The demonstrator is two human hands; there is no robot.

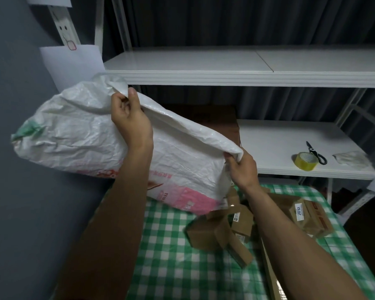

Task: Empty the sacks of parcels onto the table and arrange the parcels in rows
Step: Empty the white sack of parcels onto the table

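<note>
Both hands' grip — left hand (129, 118), right hand (243, 167) — holds upended sack (78, 135); parcels (230, 230) heaped on table (173, 256).

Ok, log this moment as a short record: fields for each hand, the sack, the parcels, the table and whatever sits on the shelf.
left hand: left hand grips the upper edge of the sack
right hand: right hand pinches the sack's lower right corner
sack: white woven sack, held tilted above the table
parcels: brown cardboard parcels in a loose heap below the sack, not in rows
table: green checked cloth
shelf: yellow tape roll and black scissors, side by side
</note>
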